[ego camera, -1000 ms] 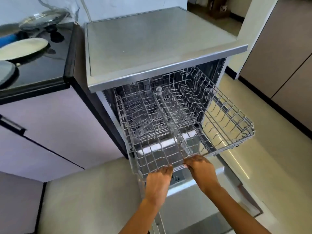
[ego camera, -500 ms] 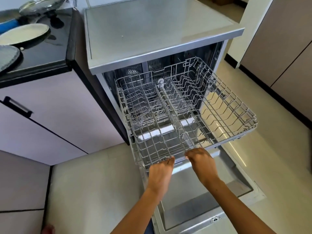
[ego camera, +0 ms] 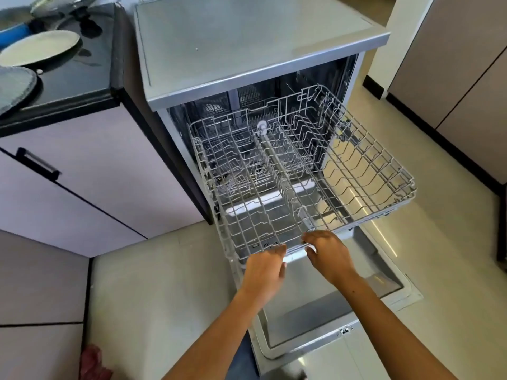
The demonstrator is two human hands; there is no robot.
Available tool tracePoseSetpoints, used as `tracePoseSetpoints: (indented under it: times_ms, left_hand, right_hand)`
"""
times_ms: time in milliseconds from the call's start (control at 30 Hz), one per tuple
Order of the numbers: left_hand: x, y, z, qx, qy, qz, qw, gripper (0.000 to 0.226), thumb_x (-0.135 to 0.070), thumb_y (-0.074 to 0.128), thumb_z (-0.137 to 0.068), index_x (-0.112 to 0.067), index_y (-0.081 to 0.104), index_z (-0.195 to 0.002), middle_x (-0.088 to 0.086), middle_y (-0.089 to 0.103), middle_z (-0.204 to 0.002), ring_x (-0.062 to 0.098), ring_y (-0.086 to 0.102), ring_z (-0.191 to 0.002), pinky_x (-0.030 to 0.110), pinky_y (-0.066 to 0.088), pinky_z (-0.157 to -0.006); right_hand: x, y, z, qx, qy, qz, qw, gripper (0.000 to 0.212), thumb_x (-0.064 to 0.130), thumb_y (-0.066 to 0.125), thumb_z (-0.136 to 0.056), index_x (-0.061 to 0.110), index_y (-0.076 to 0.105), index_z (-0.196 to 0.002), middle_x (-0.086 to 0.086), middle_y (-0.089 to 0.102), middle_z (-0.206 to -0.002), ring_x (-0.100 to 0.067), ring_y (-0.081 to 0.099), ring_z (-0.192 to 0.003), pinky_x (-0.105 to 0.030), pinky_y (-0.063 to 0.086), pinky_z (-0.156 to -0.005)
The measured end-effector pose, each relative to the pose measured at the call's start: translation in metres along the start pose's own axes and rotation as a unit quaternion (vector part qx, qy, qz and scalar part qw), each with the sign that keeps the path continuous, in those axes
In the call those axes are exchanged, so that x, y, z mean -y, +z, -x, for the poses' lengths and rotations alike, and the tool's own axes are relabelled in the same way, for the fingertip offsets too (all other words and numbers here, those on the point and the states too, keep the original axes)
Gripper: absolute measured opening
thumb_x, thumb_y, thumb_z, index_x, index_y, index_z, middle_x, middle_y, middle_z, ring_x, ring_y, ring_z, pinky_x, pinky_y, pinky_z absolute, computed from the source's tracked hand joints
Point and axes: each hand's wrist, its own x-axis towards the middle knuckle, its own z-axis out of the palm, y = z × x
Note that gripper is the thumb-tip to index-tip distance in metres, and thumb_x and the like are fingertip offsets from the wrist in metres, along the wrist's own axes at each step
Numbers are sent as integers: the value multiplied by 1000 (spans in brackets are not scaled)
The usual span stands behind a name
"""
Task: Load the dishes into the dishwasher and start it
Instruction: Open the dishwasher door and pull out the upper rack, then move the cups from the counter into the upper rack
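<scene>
From the head camera, the grey wire upper rack [ego camera: 301,171] stands pulled out of the silver freestanding dishwasher [ego camera: 247,50], above its lowered door [ego camera: 329,305]. The left hand [ego camera: 264,272] and right hand [ego camera: 327,255] both curl their fingers over the rack's front rim, grasping it side by side. The rack holds no dishes. A cream round plate [ego camera: 39,48] rests on the black countertop [ego camera: 74,78] to the left.

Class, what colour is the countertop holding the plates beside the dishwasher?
Glossy black countertop, seen in the head view.
</scene>
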Motion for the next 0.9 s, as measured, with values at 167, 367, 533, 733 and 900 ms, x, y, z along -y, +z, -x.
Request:
tracePoseSetpoints:
  times_ms: [167, 367, 533, 733, 900]
  left_hand:
    - [-9, -70, 21, -41, -35, 125, 991, 49, -28, 53, -97, -16, 42, -143, 4, 56, -135, 20, 57, -118, 33, 41, -103]
    - [0, -190, 92, -223, -86, 147, 960, 47, -26, 56, -95, -7, 48, -138, 10, 63, -123, 25, 58, -113, 33, 42, -99]
    - [49, -264, 147, -334, -164, 109, 922, 51, -40, 42, -91, -4, 60, -124, 11, 62, -125, 30, 56, -119, 44, 43, -99]
    - [153, -354, 175, -411, -219, 139, 874, 51, -37, 49, -91, -7, 52, -133, 8, 53, -137, 24, 47, -129, 37, 39, -106]
    - [265, -426, 191, -454, -244, 96, 851, 50, -32, 51, -94, -10, 47, -138, 5, 47, -142, 20, 42, -132, 28, 34, -105]
  right_hand:
    - [37, -63, 13, -11, 45, -63, 997, 30, 19, 54, -93, 13, 60, -122, -4, 59, -126, -22, 57, -112, -35, 49, -91]
    - [136, -178, 21, -145, -24, -132, 980, 31, 28, 47, -98, 10, 66, -114, -9, 62, -122, -25, 57, -111, -36, 49, -85]
    - [233, -231, -7, -213, -127, -158, 956, 34, 31, 45, -96, 11, 67, -113, -7, 63, -121, -24, 57, -112, -38, 52, -82]
    - [375, -241, -81, -219, -206, -203, 932, 35, 30, 47, -96, 10, 62, -120, -6, 57, -129, -22, 50, -123, -36, 46, -94]
    - [498, -218, -155, -210, -253, -247, 911, 34, 28, 48, -94, 9, 62, -119, -5, 58, -128, -21, 50, -123, -37, 47, -96]
